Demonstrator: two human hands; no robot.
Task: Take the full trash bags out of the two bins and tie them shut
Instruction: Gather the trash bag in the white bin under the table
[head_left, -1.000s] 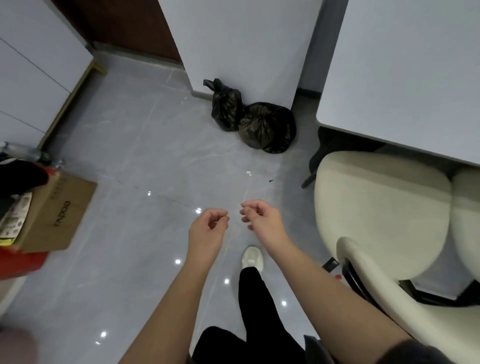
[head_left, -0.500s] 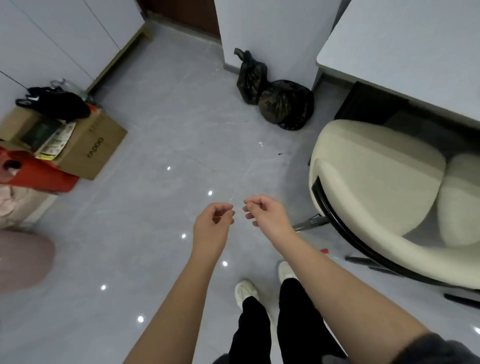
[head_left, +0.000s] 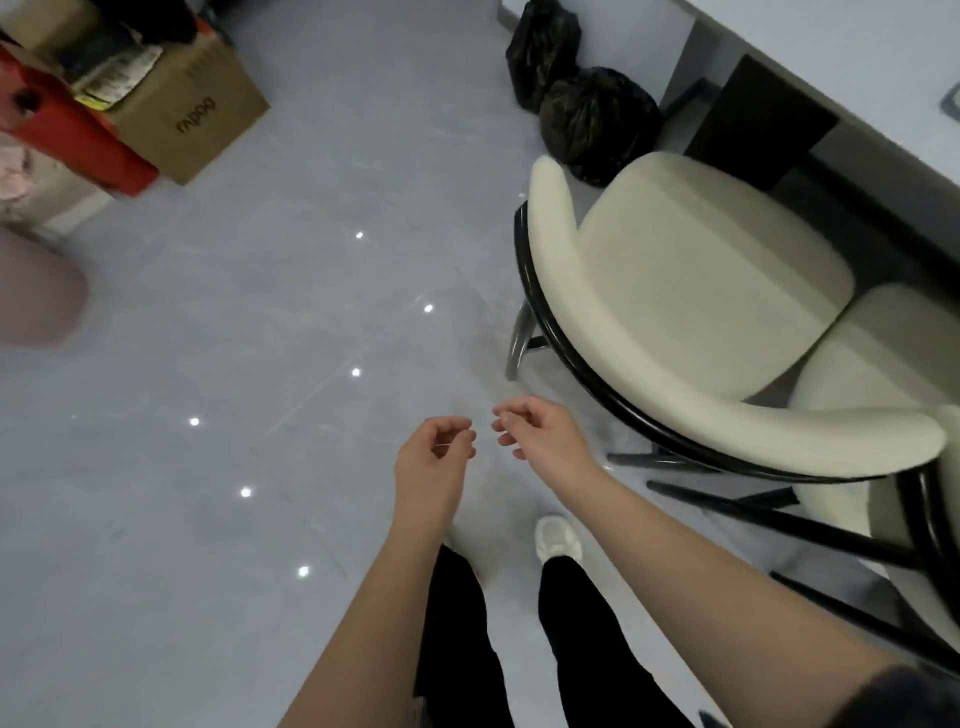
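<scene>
Grey floor (head_left: 234, 364): trash bags (head_left: 592, 114) lie beyond the cream chair (head_left: 701, 291), nearer our right hand (head_left: 540, 431) than left hand (head_left: 434, 457) (grips loosely curled, empty).

The person wears black trousers (head_left: 457, 649) and a white shoe (head_left: 557, 538) with a rounded toe, the left hand (head_left: 434, 462) and the right hand (head_left: 540, 436) are bare like the forearms, and a dark grey sleeve (head_left: 904, 696) covers the right upper arm.

Open floor (head_left: 270, 291) runs ahead and to the left. On the right a chair (head_left: 701, 291) blocks the way, its backrest just in front of the bags (head_left: 597, 111) by the wall. A box (head_left: 208, 117) stands far left.
</scene>
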